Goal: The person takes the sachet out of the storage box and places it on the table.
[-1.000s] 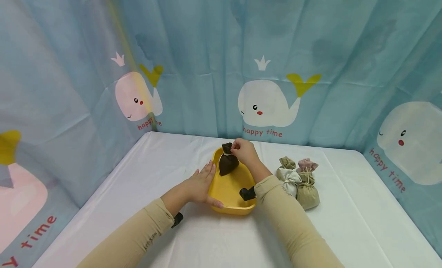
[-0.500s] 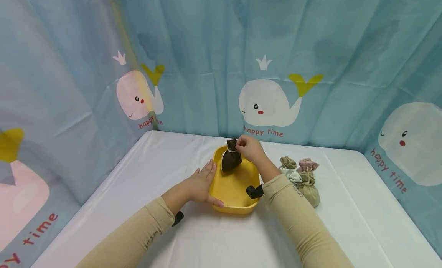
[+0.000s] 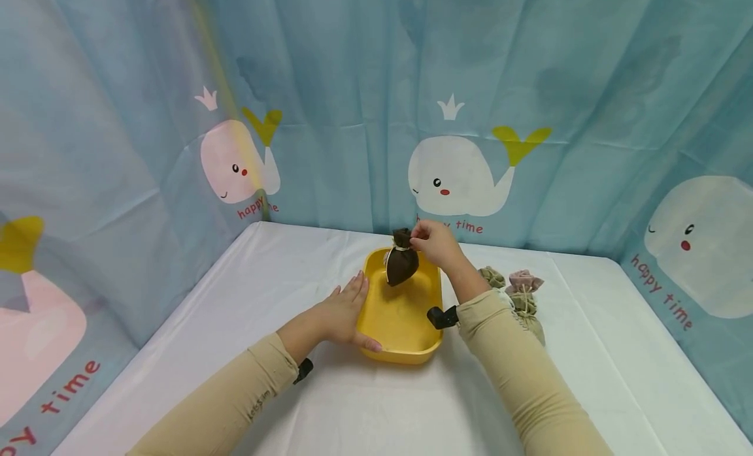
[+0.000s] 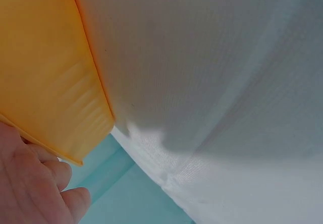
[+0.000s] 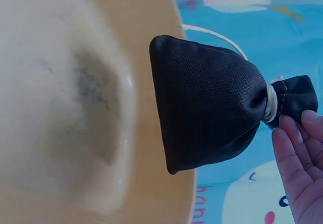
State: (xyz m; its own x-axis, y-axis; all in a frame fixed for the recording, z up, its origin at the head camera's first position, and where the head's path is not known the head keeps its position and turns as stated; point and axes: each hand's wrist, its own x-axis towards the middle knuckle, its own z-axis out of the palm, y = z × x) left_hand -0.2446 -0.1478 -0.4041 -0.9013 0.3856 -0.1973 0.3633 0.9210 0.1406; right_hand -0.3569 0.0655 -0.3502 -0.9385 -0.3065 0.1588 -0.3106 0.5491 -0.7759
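Brown pouch [image 3: 402, 265] pinched by right hand [image 3: 434, 243]; left hand [image 3: 341, 310] flat against tray [image 3: 397, 322].

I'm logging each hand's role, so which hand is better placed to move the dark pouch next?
The right hand: its fingers already pinch the dark pouch by its tied neck above the yellow tray. The left hand rests flat against the tray's side.

I'm lifting the dark pouch [image 3: 402, 265] by its neck with my right hand [image 3: 434, 244], rising clear of the yellow tray [image 3: 376, 312].
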